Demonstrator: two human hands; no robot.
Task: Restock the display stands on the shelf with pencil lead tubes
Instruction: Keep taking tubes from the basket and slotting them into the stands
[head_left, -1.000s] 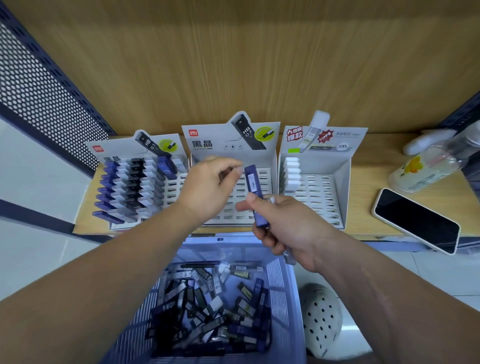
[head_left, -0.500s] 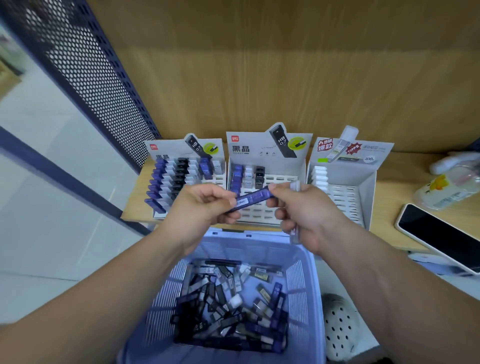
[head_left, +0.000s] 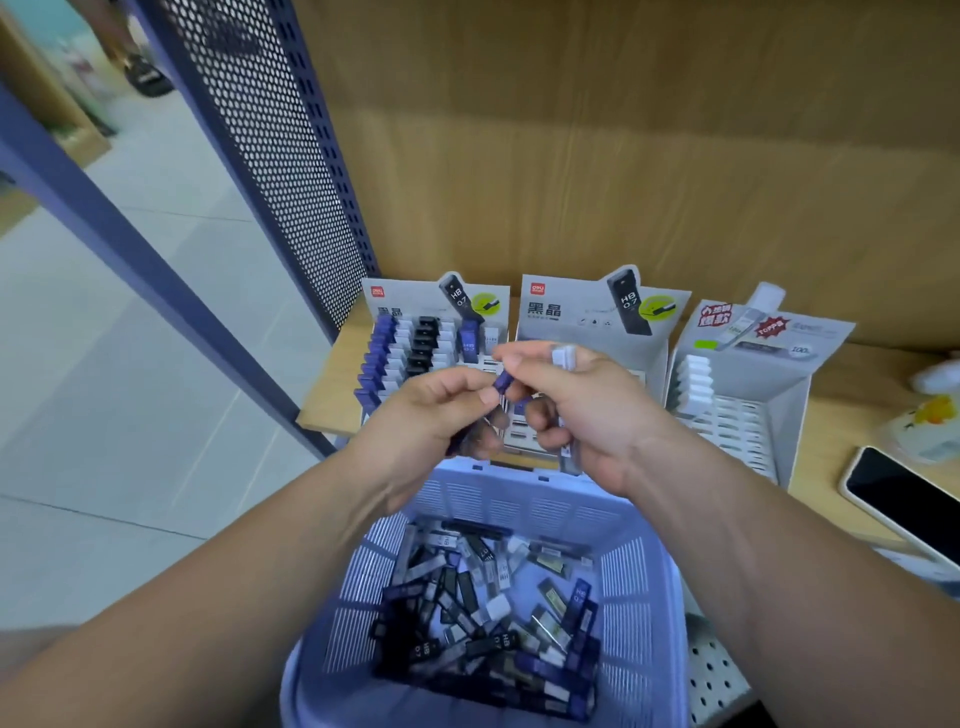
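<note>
Three cardboard display stands sit on the wooden shelf: the left stand (head_left: 415, 312) holds rows of blue, black and white tubes, the middle stand (head_left: 587, 317) is mostly hidden by my hands, the right stand (head_left: 753, 415) has a few white tubes. My left hand (head_left: 431, 415) pinches a blue lead tube (head_left: 503, 383) in front of the middle stand. My right hand (head_left: 576, 410) touches the tube's upper end and holds a clear tube with a white cap (head_left: 565, 357) in its curled fingers.
A lilac plastic basket (head_left: 644, 587) full of several loose lead tubes sits below my hands. A phone (head_left: 904, 499) lies on the shelf at right, beside a clear bottle (head_left: 930, 426). A perforated blue panel (head_left: 280, 156) bounds the shelf's left side.
The blue tube passed from my right hand to my left, which now pinches it. Both hands stay in front of the middle stand. The view swung left.
</note>
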